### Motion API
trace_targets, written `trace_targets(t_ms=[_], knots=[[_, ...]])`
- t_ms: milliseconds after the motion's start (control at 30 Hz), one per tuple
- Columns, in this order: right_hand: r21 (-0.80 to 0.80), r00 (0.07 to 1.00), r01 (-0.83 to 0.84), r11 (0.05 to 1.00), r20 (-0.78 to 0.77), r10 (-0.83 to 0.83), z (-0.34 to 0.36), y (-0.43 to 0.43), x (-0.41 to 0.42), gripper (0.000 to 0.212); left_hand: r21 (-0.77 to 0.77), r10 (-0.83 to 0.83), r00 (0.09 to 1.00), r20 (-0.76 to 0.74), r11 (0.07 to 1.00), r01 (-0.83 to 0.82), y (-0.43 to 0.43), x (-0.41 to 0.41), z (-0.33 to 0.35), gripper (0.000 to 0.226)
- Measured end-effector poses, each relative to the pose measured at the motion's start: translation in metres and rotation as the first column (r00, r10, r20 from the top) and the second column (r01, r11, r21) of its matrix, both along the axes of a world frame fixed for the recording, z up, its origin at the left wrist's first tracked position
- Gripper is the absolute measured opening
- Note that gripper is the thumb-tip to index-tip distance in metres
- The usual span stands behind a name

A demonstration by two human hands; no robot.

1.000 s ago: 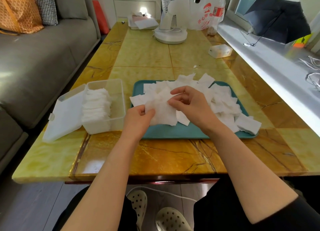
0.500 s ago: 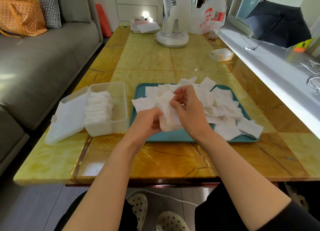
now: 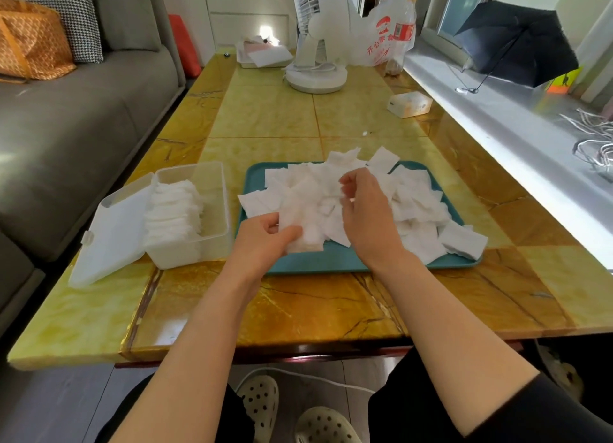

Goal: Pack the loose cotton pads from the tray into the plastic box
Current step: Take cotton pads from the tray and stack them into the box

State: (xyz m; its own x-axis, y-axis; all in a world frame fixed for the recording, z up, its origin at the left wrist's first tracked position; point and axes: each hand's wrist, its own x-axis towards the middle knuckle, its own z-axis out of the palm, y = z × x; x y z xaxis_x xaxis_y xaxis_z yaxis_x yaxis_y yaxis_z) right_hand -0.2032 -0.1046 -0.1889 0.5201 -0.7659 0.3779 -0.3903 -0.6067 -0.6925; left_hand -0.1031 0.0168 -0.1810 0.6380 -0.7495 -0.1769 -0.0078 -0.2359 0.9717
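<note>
Gathering pads into a bundle: left hand grips a few over the tray's near edge; right hand hovers curled above the pile, pinching one or not I cannot tell. Best to square the edges before tucking them upright into the half-filled box just left of the tray

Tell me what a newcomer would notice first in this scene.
The heap of loose cotton pads spilling over the teal tray in the middle of the table draws the eye first, with the left hand gripping a small stack of pads at its near edge. Left of it stands the open plastic box, a row of pads already inside.
</note>
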Motion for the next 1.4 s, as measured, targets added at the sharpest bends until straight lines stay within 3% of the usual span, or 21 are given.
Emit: trace_targets(t_ms=[100,167,300,467,600,700,833,1233,1300,1400], knots=[[-0.218,0.968,0.129,0.967,-0.183,-0.17,-0.005,-0.017,-0.01,0.047,-0.006,0.034,0.999,0.028,0.999,-0.034,0.001,0.001,-0.001,0.029],[-0.13,0.965,0.141,0.981,-0.202,-0.166,-0.008,-0.025,-0.016,0.052,-0.004,0.035,0.998,0.05,0.999,-0.035,0.001,0.0,-0.001,0.031],[0.211,0.989,0.125,0.969,-0.103,-0.105,-0.009,-0.03,-0.023,0.052,-0.012,0.031,0.999,0.044,0.999,-0.03,-0.002,-0.005,-0.001,0.03],[0.196,0.992,0.126,0.973,-0.009,-0.127,-0.003,-0.027,-0.025,0.053,0.005,0.05,0.998,0.041,0.999,-0.05,-0.009,-0.009,-0.004,0.033],[0.253,0.971,-0.102,0.962,0.236,0.041,0.015,-0.003,-0.023,0.043,-0.015,0.081,0.996,-0.029,0.997,-0.081,-0.013,-0.005,-0.007,0.033],[0.397,0.931,-0.276,0.875,0.338,0.14,0.023,0.013,-0.018,0.034,-0.053,0.077,0.991,-0.112,0.995,-0.083,-0.015,-0.006,-0.007,0.032],[0.572,0.955,-0.28,0.771,0.244,0.166,0.019,0.017,-0.014,0.019,-0.085,0.044,0.987,-0.155,0.995,-0.058,-0.019,-0.011,-0.006,0.029],[0.564,0.985,-0.159,0.81,0.143,0.094,0.011,0.023,-0.01,0.005,-0.097,0.015,0.969,-0.245,0.994,-0.04,-0.017,-0.012,-0.003,0.056],[0.547,0.988,-0.147,0.824,0.125,0.093,0.011,0.024,-0.01,0.005,-0.096,-0.008,0.977,-0.213,0.995,-0.013,-0.015,-0.014,0.0,0.047],[0.519,0.987,-0.16,0.84,0.094,0.13,0.011,0.024,-0.011,0.008,-0.039,-0.007,0.999,-0.036,0.999,0.006,-0.012,-0.016,0.001,0.027]])
